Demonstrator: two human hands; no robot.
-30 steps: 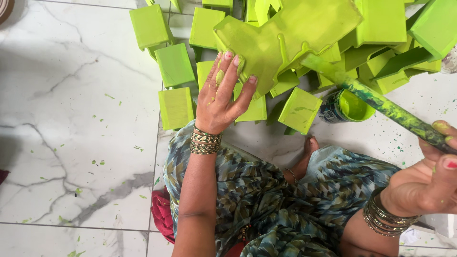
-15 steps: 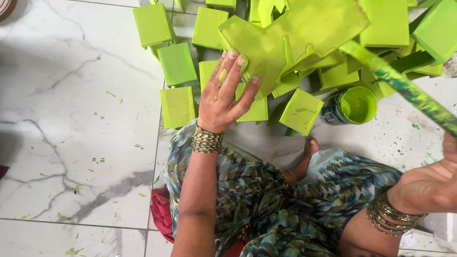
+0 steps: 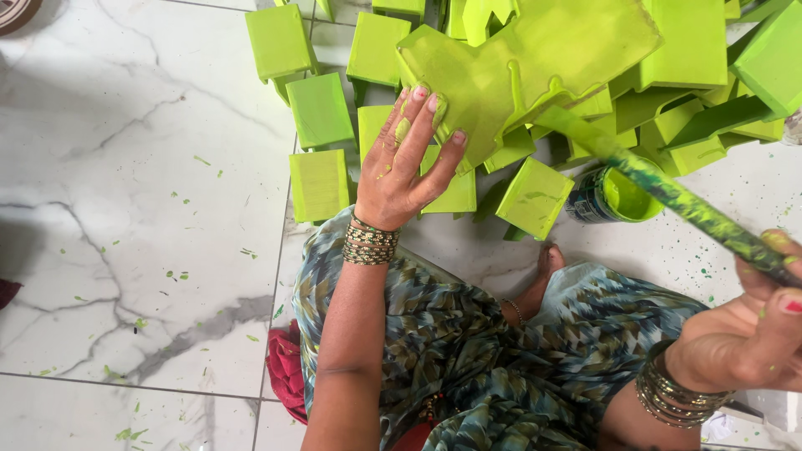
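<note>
Found left hand (image 3: pixel 409 163) spread open, palm and paint-smeared fingers pressed flat against the lower left corner of the large flat lime-green painted wooden panel (image 3: pixel 535 58). Recorded no real shift in that hand over the last second; same bracing place kept throughout.

Found right hand (image 3: pixel 756 334) closed around the lower end of the long paint-caked brush handle (image 3: pixel 668 192), at the right edge of the view. Compared with a second ago: noted brush swung up and leftward, away from the open tin of green paint (image 3: pixel 614 196), with its upper end now laid against the panel's lower edge. Could not confirm bristle contact, as brush head and wet panel share one colour.

Located panel propped at a tilt, upper part resting over the heap of small lime-green painted wooden blocks (image 3: pixel 320 108). Saw fresh runs of paint on its face. Judged brush freshly loaded and brought to the surface, with panel steadied for it.

Noted tin standing on the white marble floor (image 3: pixel 125 209) just below the brush shaft, and green flecks scattered over the tiles.
</note>
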